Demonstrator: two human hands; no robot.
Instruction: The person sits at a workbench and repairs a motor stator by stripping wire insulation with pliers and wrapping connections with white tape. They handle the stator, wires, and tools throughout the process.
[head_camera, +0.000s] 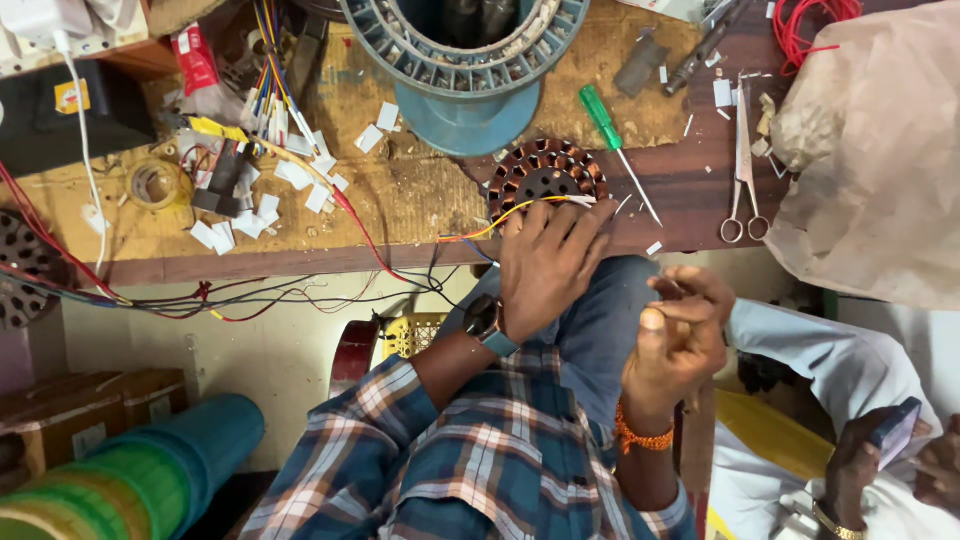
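Stator core (546, 172), copper-wound, at bench edge (300, 262), frame centre. Left hand (548, 262) flat, fingers spread over its near rim, pinning it steady. Right hand (680, 335) lower right, fingertips pinched together, likely on thin wire; can't tell. Green screwdriver (604, 121) and scissors (743, 165) right of core, within reach.

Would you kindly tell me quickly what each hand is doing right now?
Left hand: open, fingers spread flat on the copper-wound stator at the bench edge.
Right hand: raised, fingertips pinched together; whether they hold anything cannot be told.
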